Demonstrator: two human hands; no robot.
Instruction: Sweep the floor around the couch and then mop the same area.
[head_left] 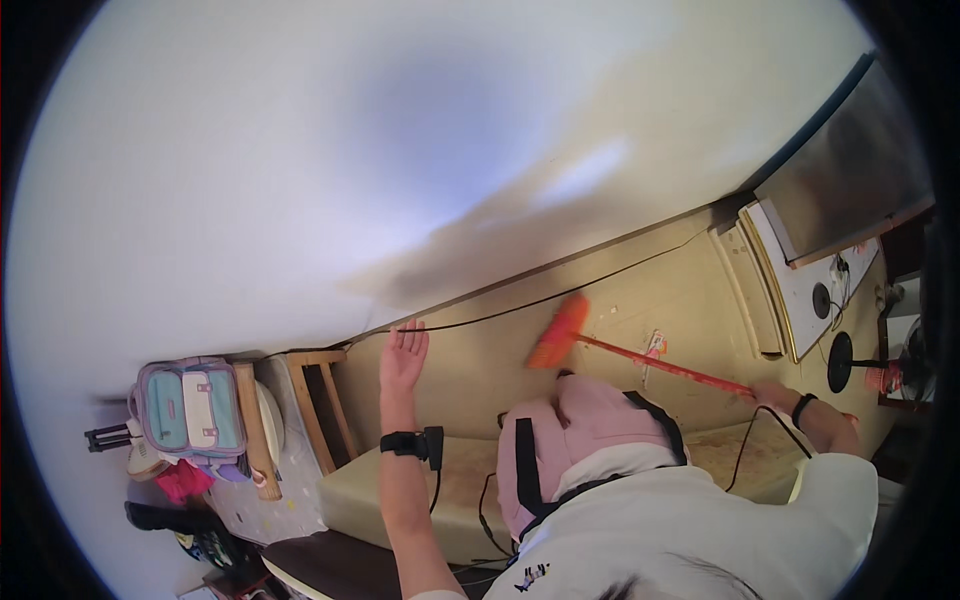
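Observation:
My right hand [772,396] is closed round the red handle of a broom [660,365]. Its orange head [560,332] rests low over the tan floor, in front of my knees. On the other side, my left hand [403,358] is raised near the wall with the palm up and fingers stretched out. A thin black cable [520,309] crosses at its fingertips; whether the fingers bear its weight I cannot tell. Close to the broom handle, a small white and red wrapper [655,346] lies on the floor among bits of litter.
A wooden frame [318,400] and a pastel school bag [195,410] stand at the left. Beside my legs is a low beige padded seat [370,505]. To the right are a white cabinet [800,290] with a screen-like panel [850,165] and a black round-based stand [842,362].

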